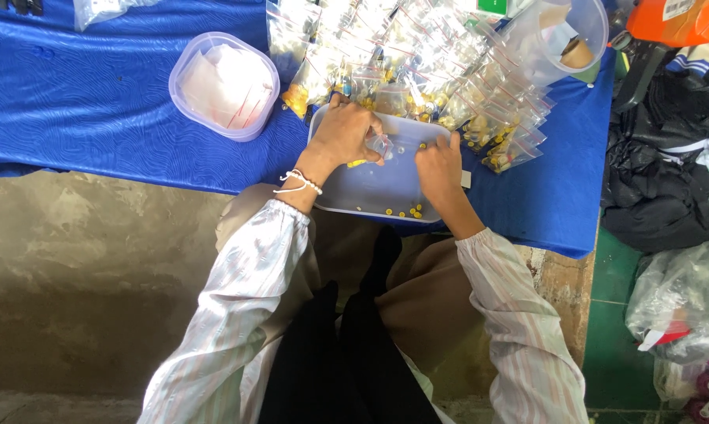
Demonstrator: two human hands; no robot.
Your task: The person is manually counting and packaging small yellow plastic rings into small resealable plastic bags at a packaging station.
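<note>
Item 1: your left hand point(345, 133), a white beaded bracelet point(301, 182) at the wrist, curled over the far rim of the shallow rectangular tray point(370, 192), fingers pinching a small clear zip bag point(380, 144) held over the tray.

Item 2: your right hand point(439, 166), palm down inside the tray just beside the little bag, fingers bent toward the tray floor; whether it grips anything, you cannot tell from this angle.

Item 3: small yellow beads point(408, 210), scattered loose on the tray floor, most near the edge closest to you (a few more lie by your hands).

Item 4: heap of filled zip bags point(448, 71), red-striped at the seal, piled on the blue tablecloth point(95, 102) just beyond the tray and touching its far rim.

Item 5: rounded clear plastic tub point(224, 85), holding flat empty bags, left of the tray and apart from it.

Item 6: clear plastic jug point(562, 35), at the table's far right corner.
</note>
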